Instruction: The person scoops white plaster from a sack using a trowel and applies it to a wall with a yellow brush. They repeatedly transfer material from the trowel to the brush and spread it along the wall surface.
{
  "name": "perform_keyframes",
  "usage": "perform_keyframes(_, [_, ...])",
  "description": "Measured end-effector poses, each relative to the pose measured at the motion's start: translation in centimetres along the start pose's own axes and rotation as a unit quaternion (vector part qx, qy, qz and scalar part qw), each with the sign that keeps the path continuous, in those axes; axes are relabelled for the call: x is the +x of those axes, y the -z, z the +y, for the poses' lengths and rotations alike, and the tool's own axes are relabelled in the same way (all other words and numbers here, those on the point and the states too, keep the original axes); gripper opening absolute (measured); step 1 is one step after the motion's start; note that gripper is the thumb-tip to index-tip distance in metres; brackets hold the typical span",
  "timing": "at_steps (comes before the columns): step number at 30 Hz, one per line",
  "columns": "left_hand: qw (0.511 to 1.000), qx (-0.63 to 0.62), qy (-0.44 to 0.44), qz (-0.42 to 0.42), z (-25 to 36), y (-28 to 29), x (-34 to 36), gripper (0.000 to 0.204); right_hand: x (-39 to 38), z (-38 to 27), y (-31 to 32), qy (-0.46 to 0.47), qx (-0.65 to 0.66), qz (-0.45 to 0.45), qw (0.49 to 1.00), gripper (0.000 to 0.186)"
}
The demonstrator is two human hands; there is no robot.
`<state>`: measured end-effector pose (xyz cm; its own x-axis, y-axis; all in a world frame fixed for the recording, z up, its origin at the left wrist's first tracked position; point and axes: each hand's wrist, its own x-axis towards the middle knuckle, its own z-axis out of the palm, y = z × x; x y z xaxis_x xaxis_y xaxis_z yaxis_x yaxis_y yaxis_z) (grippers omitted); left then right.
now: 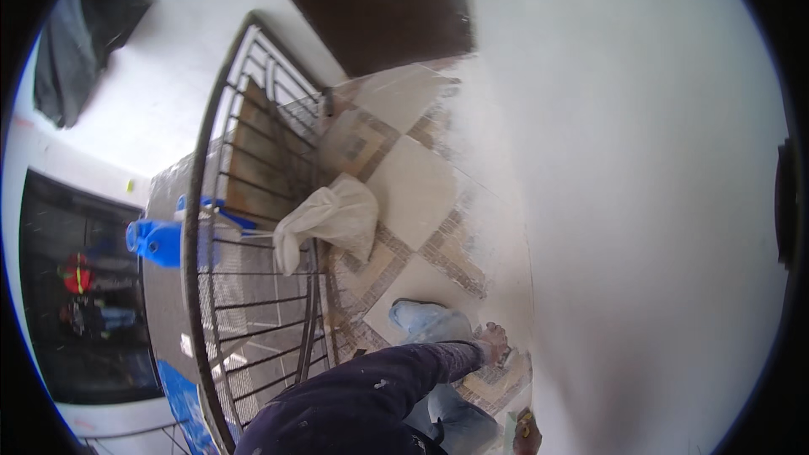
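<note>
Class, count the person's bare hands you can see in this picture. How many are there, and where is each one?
2. The left hand is low against the white wall just above the patterned tiled floor; the right hand is at the bottom edge, partly cut off.

A person crouches on a tiled floor [417,190] of pale squares and brown patterned bands, close to a white wall [640,202] on the right. The left hand [493,342], at the end of a dark purple sleeve [379,388], reaches low to the foot of the wall and seems to press a small tool there, too small to make out. The right hand [527,436] shows at the lower edge, near the wall, gripping something yellowish. A knee in light jeans [430,320] lies just left of the left hand. Farther off, a white sack [329,219] leans against a dark metal railing [244,227]; blue containers [160,240] lie beyond it on the left. A dark door [379,0] stands at the far end.
</note>
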<state>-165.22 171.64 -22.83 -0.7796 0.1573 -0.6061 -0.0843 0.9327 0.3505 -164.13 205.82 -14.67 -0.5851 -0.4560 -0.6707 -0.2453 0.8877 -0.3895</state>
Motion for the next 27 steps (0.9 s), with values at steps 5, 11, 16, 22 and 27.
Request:
perform_keyframes(5, [0.944, -0.245, 0.177, 0.131, -2.1, 10.6, -11.7, 0.059, -1.0, -5.4, 5.7, 0.099, -0.019, -0.055, 0.993, 0.035])
perform_keyframes(11, [0.767, -0.416, 0.421, 0.248, 0.1, 8.9, -27.3, 0.085, -0.5, -7.8, 11.5, 0.270, -0.037, 0.003, 0.962, 0.021])
perform_keyframes(16, [0.565, -0.541, 0.518, 0.345, 9.6, 2.5, -35.9, 0.085, 1.6, -4.4, 12.2, 0.215, -0.152, -0.111, 0.958, 0.031])
perform_keyframes(22, [0.448, -0.534, 0.604, 0.387, 17.7, -3.3, -40.9, 0.072, 6.7, 1.3, 9.9, 0.398, -0.341, -0.092, 0.847, 0.048])
perform_keyframes(27, [0.400, -0.547, 0.636, 0.368, 21.4, -8.3, -43.0, 0.070, 5.0, -3.7, 11.7, 0.301, -0.203, -0.084, 0.928, 0.025])
